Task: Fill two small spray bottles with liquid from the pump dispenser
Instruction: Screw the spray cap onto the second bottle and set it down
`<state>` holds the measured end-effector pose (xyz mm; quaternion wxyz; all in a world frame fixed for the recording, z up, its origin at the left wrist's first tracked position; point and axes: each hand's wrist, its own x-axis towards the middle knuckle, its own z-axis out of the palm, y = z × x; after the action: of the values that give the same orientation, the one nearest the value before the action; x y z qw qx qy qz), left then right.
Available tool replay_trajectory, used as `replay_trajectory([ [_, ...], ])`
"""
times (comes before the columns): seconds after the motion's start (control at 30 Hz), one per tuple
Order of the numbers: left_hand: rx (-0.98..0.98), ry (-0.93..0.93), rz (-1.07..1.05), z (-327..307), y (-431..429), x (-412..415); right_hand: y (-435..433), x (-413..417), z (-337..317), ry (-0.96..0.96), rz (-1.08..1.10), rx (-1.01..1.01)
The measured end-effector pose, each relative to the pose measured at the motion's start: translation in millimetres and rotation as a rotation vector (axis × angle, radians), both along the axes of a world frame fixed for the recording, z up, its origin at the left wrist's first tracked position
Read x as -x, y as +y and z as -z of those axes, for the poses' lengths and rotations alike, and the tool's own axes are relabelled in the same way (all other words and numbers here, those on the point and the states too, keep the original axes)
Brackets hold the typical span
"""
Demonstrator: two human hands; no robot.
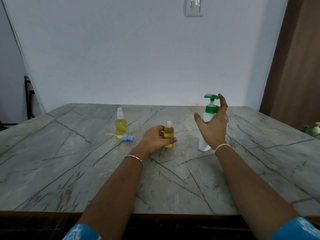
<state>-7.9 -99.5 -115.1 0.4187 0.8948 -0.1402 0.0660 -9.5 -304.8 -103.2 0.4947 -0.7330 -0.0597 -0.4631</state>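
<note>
The uncapped spray bottle stands upright near the middle of the table, enclosed by the left hand: the fingers wrap its left side and the thumb crosses its lower front, so the hand is closed on the bottle. The bottle is clear, filled with yellow liquid almost to the shoulder, and its white threaded neck is open at the top. The left forearm runs from the near edge of the table diagonally toward the middle, with a thin bracelet at the wrist. The pump dispenser stands upright to the right of this bottle, toward the far edge of the table. It has a white body, a green collar and a green pump head whose spout points left. The right hand is in front of the dispenser with fingers spread wide; the index fingertip touches the rear of the pump head, the thumb extends left, clear of the body, and the hand is not closed on anything. A pale band circles the right wrist. The second spray bottle stands well to the left of the left hand, capped with a clear sprayer and filled with yellow liquid. A loose blue sprayer with its white dip tube lies on the table just in front of that bottle.
</note>
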Motion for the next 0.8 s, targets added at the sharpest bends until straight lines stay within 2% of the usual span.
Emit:
replay_trajectory([
  [0.13, 0.040, 0.054, -0.005, -5.1, 0.6, 3.8, 2.2, -0.4, 1.6, -0.003, -0.025, -0.016],
  [0.23, 0.063, 0.091, 0.006, -10.5, -0.4, 9.7, 8.7, 6.0, -2.5, -0.073, 0.075, 0.037],
  [0.37, 0.116, 0.133, 0.028, -12.7, 4.7, 13.2, 18.5, 15.1, -9.4, -0.252, 0.219, 0.227],
  [0.57, 0.132, 0.170, 0.017, -19.4, 21.7, 33.7, 44.2, 30.1, -10.4, -0.328, 0.110, 0.569],
  [0.7, 0.182, 0.180, 0.002, -18.2, 42.3, 47.9, 64.8, 36.3, -9.8, -0.202, -0.027, 0.622],
  [0.8, 0.194, 0.164, -0.053, -18.9, 66.2, 57.3, 80.9, 33.3, -7.4, -0.016, -0.073, 0.688],
])
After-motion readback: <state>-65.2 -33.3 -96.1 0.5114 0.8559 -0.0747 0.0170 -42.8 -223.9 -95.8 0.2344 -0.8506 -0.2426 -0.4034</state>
